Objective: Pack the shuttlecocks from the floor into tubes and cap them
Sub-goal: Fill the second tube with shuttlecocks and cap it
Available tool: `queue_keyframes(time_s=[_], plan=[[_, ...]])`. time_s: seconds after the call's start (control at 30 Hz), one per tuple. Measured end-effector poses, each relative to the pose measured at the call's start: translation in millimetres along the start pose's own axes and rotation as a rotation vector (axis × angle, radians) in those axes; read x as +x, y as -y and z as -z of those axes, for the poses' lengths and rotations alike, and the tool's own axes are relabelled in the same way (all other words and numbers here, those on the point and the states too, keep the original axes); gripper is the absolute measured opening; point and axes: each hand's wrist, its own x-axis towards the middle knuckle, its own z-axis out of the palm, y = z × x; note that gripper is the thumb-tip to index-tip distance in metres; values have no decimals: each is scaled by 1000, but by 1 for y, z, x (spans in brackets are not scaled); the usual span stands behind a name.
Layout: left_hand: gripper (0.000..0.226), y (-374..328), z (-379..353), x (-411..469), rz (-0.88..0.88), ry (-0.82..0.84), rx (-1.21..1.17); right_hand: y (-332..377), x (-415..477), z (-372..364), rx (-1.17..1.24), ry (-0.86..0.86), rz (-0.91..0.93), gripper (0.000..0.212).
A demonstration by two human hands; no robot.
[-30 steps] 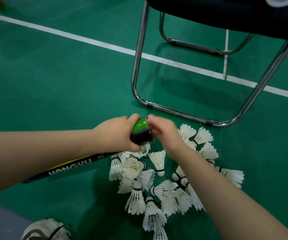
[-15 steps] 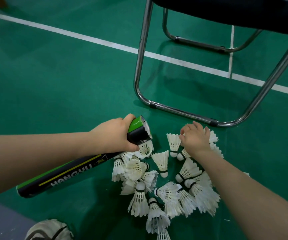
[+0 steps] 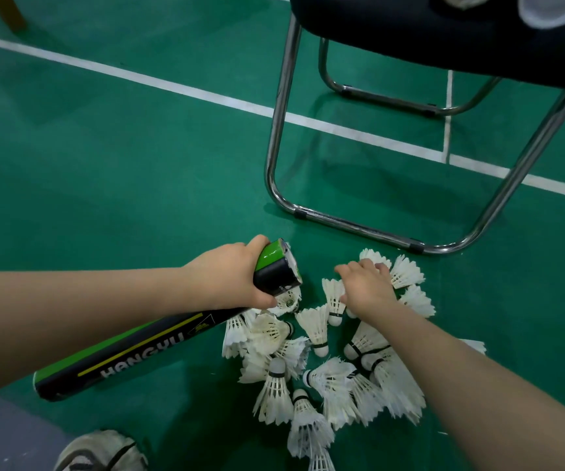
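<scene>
While your left hand (image 3: 230,277) grips the tube (image 3: 145,348) just below its open mouth, fingers wrapped right round it, your right hand (image 3: 366,290) sits palm-down on the far side of the shuttlecocks (image 3: 325,375) heaped on the floor (image 3: 104,164). Right fingers (image 3: 376,266) are bent over one or two shuttlecocks, but I can't tell if they've actually closed on any. Step, as I read it: picking the next one to load.

Risks: grab a skirt instead of the cork and you crush feathers. The pile is tangled, skirts nested into each other, so a pull may drag neighbours along or scatter them toward the chair (image 3: 274,141) legs. Feed one in the wrong way round against the stack inside and it likely jams at the rim. Tube mouth points at the pile on a slant — tip it lower and whatever is loaded could slide back out.

Container: one black-and-green tube, uncapped, white feather edge showing at the mouth, so likely part-filled; count hidden. No cap in view. Most shuttlecocks are on the floor — task looks early. Shoe (image 3: 100,450) at bottom edge.
</scene>
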Motion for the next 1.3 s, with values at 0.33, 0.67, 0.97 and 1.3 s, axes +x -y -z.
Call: queue_keyframes(time_s=[0.33, 0.67, 0.97, 1.3], plan=[[69, -5, 6, 9, -17, 27, -62, -37, -20, 99, 646, -124, -98, 16], [65, -31, 10, 22, -70, 27, -79, -11, -50, 158, 911, -118, 42, 13], [64, -66, 7, 12, -233, -21, -41, -4, -76, 135, 936, 658, 416, 43], [68, -60, -16, 34, -114, 72, -38, -39, -47, 87, 1365, 237, -34, 21]])
